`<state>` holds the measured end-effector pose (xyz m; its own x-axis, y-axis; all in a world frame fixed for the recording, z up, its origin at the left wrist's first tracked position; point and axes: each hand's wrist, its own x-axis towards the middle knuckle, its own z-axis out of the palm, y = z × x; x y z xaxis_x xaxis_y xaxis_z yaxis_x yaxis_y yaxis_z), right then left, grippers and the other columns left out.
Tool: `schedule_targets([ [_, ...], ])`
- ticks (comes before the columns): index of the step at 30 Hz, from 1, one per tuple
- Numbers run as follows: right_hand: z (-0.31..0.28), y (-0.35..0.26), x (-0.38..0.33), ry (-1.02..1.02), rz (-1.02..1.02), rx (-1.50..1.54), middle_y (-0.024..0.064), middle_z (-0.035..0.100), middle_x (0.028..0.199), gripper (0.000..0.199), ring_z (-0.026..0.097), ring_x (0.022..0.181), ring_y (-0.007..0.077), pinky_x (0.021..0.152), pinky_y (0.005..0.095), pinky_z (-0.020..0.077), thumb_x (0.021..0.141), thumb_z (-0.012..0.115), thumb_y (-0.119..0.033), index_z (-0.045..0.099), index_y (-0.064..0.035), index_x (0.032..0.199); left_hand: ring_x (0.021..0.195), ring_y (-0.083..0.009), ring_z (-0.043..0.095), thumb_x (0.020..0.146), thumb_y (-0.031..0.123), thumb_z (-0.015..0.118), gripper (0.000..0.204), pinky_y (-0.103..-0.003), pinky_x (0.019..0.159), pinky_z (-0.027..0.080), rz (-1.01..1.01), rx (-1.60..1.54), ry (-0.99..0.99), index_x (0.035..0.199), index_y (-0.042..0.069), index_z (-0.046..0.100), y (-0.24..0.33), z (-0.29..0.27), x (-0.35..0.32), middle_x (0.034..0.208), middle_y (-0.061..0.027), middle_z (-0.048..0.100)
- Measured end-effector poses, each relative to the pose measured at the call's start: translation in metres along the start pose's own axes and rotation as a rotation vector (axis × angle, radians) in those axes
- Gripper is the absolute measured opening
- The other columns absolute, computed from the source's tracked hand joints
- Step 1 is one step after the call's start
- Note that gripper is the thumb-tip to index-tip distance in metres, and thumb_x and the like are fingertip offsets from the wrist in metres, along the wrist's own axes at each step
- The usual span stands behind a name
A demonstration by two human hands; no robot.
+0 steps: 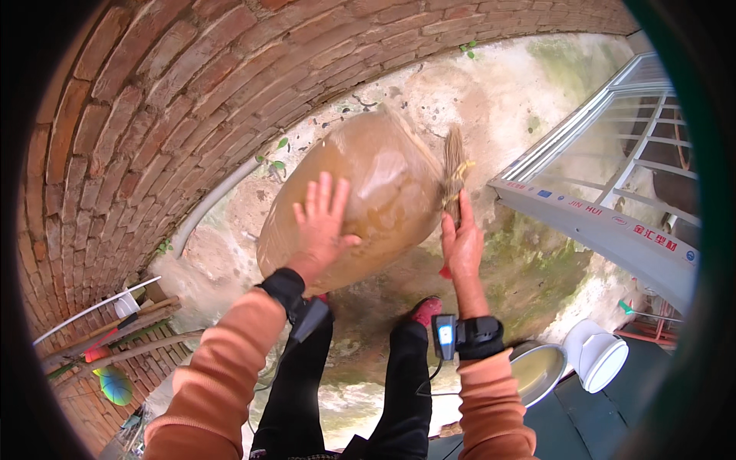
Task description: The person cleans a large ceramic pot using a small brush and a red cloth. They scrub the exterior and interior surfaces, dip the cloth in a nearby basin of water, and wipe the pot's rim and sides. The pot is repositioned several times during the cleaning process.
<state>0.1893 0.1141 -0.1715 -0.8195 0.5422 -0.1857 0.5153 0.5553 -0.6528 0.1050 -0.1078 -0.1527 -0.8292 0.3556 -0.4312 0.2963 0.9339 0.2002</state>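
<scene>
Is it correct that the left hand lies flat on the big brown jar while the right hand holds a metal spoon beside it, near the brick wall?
Not quite. In the head view the right hand holds a small straw brush, not a metal spoon. The rest stands: the left hand lies flat on the big brown jar, near the brick wall.
</scene>
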Motion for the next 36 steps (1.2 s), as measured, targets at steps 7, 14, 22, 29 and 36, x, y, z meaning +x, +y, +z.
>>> schedule_targets([
  [7, 0.002, 0.053, -0.012, 0.089, 0.139, 0.312, 0.0212, 0.063, 0.1, 0.053, 0.063, 0.088, 0.029, 0.077, 0.0351, 0.0472, 0.084, 0.059, -0.018, 0.041, -0.0107, 0.134, 0.135, -0.0458, -0.003, 0.051, 0.044, 0.083, 0.129, -0.069, 0.097, 0.018, -0.141, -0.199, -0.066, 0.144, 0.016, -0.002, 0.027, 0.039, -0.017, 0.148, -0.0197, -0.01],
  [14, -0.019, 0.081, -0.009, 0.025, 0.206, 0.415, 0.0186, 0.061, 0.11, 0.053, 0.059, 0.095, 0.0218, 0.083, 0.0308, 0.0448, 0.085, 0.058, -0.016, 0.039, -0.0067, 0.134, 0.134, -0.0476, 0.002, 0.056, 0.041, 0.081, 0.118, -0.07, 0.094, 0.022, -0.021, -0.087, -0.06, 0.145, 0.02, 0.006, 0.049, 0.053, -0.03, 0.148, -0.0202, -0.006],
  [22, -0.067, 0.002, -0.019, -0.145, -0.148, 0.036, 0.0089, 0.063, 0.084, 0.055, 0.06, 0.063, 0.018, 0.055, 0.0299, 0.0475, 0.083, 0.062, -0.017, 0.041, -0.0163, 0.134, 0.135, -0.0448, 0.0, 0.055, 0.039, 0.081, 0.116, -0.07, 0.096, 0.018, -0.016, -0.14, -0.037, 0.144, 0.02, 0.009, 0.045, 0.054, -0.024, 0.148, -0.0194, -0.003],
  [29, -0.045, -0.044, 0.003, -0.465, -0.843, -0.75, 0.0071, 0.053, 0.077, 0.055, 0.062, 0.065, 0.0252, 0.053, 0.0372, 0.0498, 0.081, 0.057, -0.015, 0.043, -0.0298, 0.132, 0.137, -0.038, 0.002, 0.054, 0.038, 0.081, 0.117, -0.067, 0.1, 0.015, 0.003, -0.141, -0.125, 0.144, 0.012, 0.01, 0.015, 0.059, -0.028, 0.149, -0.0136, 0.002],
  [36, -0.036, -0.106, 0.068, -0.487, -0.604, -1.005, 0.0128, 0.059, 0.094, 0.057, 0.064, 0.073, 0.0297, 0.063, 0.041, 0.0519, 0.084, 0.045, -0.009, 0.035, -0.0322, 0.135, 0.137, -0.0343, 0.003, 0.053, 0.037, 0.082, 0.118, -0.065, 0.1, 0.017, 0.095, -0.218, -0.026, 0.144, 0.018, 0.01, 0.004, 0.053, -0.031, 0.15, -0.0086, 0.001],
])
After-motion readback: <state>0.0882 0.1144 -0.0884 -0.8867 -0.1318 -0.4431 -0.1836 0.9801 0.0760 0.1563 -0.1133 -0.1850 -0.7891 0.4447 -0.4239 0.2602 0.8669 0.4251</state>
